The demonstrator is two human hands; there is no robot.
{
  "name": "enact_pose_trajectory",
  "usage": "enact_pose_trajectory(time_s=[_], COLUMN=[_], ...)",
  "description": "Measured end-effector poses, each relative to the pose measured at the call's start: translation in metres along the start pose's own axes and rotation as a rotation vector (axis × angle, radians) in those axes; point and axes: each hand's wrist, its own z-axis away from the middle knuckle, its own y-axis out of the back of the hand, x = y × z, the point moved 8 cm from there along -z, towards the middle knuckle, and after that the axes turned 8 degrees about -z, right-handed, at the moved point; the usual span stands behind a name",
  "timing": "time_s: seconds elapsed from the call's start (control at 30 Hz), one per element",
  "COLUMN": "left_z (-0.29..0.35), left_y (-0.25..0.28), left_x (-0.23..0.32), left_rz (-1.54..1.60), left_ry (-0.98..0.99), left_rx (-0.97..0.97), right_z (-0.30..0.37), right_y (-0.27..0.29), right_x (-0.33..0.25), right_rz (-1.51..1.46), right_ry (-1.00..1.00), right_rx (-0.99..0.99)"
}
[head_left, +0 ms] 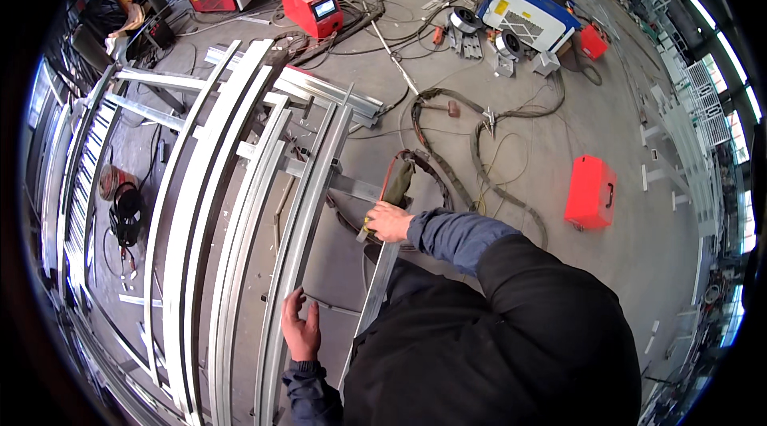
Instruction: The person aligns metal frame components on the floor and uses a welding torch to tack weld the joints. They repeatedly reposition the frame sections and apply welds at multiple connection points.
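Note:
My right hand (pixel 389 222) is closed over a small yellow-and-grey thing (pixel 367 228), mostly covered by my fingers, at the end of a short crossbar (pixel 355 188). Beside that hand hangs a dark green cloth-like bundle (pixel 402 180) with a red cable. My left hand (pixel 300 328) is lower down, fingers bent a little and thumb apart, with nothing in it. It is right beside a long galvanized steel channel (pixel 302 226); whether it touches the metal I cannot tell. A narrow metal bar (pixel 377 286) runs between my body and that channel.
More long steel profiles (pixel 209 162) lie parallel on the frame to my left. Hoses and cables (pixel 479 154) snake over the floor ahead. A red toolbox (pixel 590 193) stands at right; a red machine with a screen (pixel 311 8) and a blue-white machine (pixel 529 14) stand farther off.

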Motion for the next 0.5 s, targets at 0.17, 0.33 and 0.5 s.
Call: enact_pose_trajectory(time_s=[0.17, 0.33, 0.5], left_z=[-0.12, -0.221, -0.262], left_y=[-0.017, -0.085, -0.134], left_x=[0.028, 0.016, -0.007], left_rz=[-0.264, -0.536, -0.656], left_ry=[-0.135, -0.111, 0.065], left_rx=[0.043, -0.116, -0.224], right_z=[-0.047, -0.126, -0.197], right_y=[0.069, 0.031, 0.003], right_x=[0.088, 0.224, 0.244], right_rz=[-0.848, -1.947, -2.397], right_ry=[-0.504, -0.892, -0.892], right_rx=[0.616, 0.923, 0.839])
